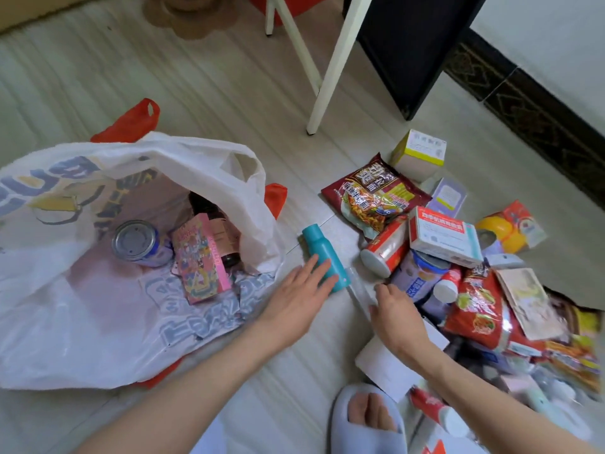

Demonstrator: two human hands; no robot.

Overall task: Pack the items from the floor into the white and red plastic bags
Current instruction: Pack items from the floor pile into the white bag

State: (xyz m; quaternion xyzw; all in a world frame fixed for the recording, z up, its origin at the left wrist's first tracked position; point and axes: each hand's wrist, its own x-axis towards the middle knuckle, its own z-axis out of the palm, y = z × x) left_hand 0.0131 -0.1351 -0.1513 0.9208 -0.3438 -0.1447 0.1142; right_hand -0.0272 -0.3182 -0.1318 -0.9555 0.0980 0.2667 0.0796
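Observation:
A white plastic bag (82, 316) lies open on the floor at the left, with a red bag (134, 122) under it. Inside it are a can (137, 242), a pink box (199, 257) and a dark bottle (226, 231). A teal bottle (322, 253) lies on the floor between the bag and the pile. My left hand (299, 290) reaches with straight fingers onto the teal bottle's lower end. My right hand (396, 309) is over a clear plastic tube (358, 291) at the pile's edge, fingers curled; whether it holds the tube is unclear.
A pile at the right holds noodle packets (376, 194), a medicine box (442, 234), a red-white bottle (386, 247), a yellow-white box (419, 152) and white paper (386, 365). White table legs (330, 77) and a black panel (406, 44) stand behind. My slippered foot (366, 421) is at the bottom.

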